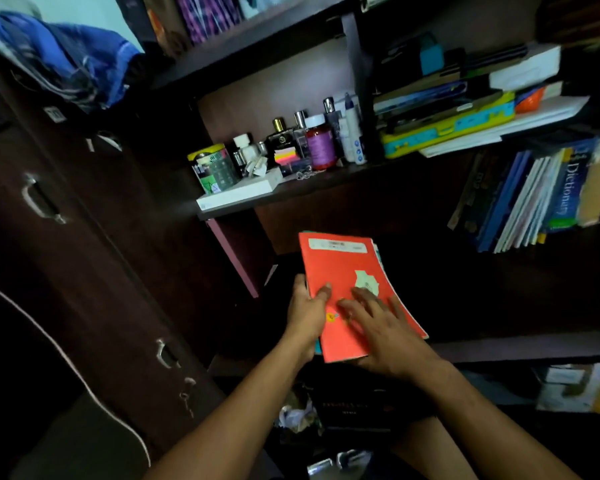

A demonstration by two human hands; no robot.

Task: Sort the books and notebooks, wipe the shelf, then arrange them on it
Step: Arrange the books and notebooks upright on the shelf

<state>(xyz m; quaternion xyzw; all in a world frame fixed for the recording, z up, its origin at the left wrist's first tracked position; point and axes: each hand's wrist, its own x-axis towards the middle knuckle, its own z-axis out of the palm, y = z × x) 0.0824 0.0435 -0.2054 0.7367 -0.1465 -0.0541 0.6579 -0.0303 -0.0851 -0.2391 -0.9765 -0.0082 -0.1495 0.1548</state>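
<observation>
Centrally, both hands support an orange notebook stack before the shelf opening.
Left hand [307,308] grips the orange notebooks [347,282] at their left edge; right hand [383,329] lies flat on the cover, fingers spread; leaning books [534,199] stand upper right.

The orange notebook [347,282] has a smooth, faintly glossy paper cover. The shelf [499,346] and cupboard door [84,254] look like dark matt wood laminate, with shiny metal handles [40,199]. The perfume bottles [291,136] are glossy glass.

dark shelf bay [465,289] open right of held notebooks [347,282], leaning books [534,199] crowding its far right
</observation>
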